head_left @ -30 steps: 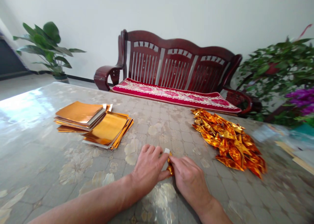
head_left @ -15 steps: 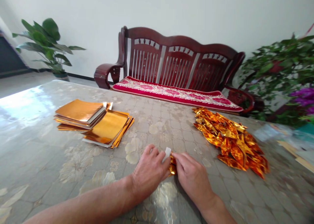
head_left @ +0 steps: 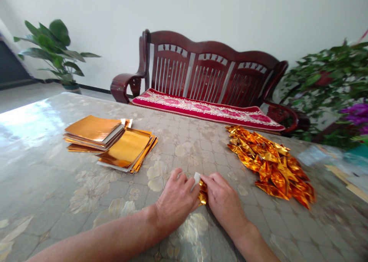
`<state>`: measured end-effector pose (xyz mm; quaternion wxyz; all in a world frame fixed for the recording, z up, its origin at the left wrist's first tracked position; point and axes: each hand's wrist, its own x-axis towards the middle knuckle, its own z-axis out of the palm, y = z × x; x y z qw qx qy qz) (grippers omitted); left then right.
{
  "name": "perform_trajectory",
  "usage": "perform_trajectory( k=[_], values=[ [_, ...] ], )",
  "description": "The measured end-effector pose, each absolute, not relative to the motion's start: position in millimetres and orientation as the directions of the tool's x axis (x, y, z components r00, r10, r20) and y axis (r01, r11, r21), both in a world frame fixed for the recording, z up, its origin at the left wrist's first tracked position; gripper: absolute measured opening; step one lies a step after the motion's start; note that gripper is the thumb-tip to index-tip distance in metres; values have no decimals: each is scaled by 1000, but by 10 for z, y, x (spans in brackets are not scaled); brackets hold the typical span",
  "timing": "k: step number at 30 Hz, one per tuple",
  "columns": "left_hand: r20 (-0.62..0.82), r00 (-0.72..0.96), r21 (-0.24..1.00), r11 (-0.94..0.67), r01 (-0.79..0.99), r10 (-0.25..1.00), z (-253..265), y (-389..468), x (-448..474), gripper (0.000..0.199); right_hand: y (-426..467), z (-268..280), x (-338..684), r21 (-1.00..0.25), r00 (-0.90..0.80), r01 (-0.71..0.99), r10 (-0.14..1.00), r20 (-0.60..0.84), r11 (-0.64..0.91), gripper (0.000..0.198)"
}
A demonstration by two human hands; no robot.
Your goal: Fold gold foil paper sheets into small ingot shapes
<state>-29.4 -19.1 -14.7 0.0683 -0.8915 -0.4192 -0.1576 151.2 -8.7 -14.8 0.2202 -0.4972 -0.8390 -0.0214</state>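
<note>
gold foil piece (head_left: 202, 195) stays pinched between left hand (head_left: 176, 202) and right hand (head_left: 224, 204), barely shifted.

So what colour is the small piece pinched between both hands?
Shiny gold foil with a white corner, seen from the head view.

Patterned table (head_left: 43, 185) bears gold sheets (head_left: 115, 141) and folded pieces (head_left: 270, 164).

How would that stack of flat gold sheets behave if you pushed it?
The gold sheets look thin and glossy, so they would probably slide and fan apart; the stack is already splayed. They likely weigh little and flop when lifted.
</note>
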Motion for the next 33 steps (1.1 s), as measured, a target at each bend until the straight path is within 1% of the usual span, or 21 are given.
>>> perform_trajectory(
  k=[8,13,21,24,29,31,33],
  values=[
    [365,599,-7,-641,767,712,-172,-188,-292,17,-85,-139,1481,-135,-417,863,836,356,487,30],
    [365,603,-12,-644,765,709,-175,-187,-291,14,-93,-128,1473,-107,-436,857,821,368,503,29],
    [370,599,-15,-640,768,710,-198,-178,-287,15,-107,-118,1471,10,-478,861,802,358,509,26],
    [367,600,-19,-640,769,711,-193,-176,-288,15,-117,-125,1501,-19,-472,859,805,360,512,29],
    [362,601,-23,-638,770,713,-170,-178,-296,16,-140,-124,1578,-189,-415,844,834,364,502,31],
    [357,602,-23,-638,770,714,-165,-179,-296,15,-148,-117,1589,-209,-414,837,835,363,506,32],
    [346,603,-18,-638,770,719,-166,-178,-294,15,-155,-111,1583,-191,-422,840,833,359,508,32]
  ],
)
